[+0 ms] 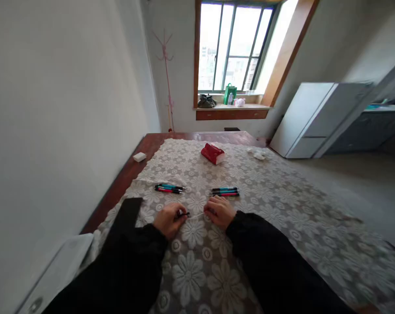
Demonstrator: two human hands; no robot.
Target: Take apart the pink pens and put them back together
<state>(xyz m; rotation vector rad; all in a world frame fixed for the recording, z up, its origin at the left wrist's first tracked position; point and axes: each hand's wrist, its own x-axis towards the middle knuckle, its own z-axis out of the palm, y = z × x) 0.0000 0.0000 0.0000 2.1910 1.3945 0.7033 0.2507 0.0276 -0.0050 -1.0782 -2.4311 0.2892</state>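
The left hand (168,220) pinches a slim dark piece (184,214). The right hand (221,212) pinches a thin white strip (196,215).

On my feed I count two hands (167,220) (219,211), two bunches of pens (171,186) (225,189), one red packet (212,152), one tablecloth (191,279), one window (238,37), one coat stand (168,75) and one fridge (310,107).
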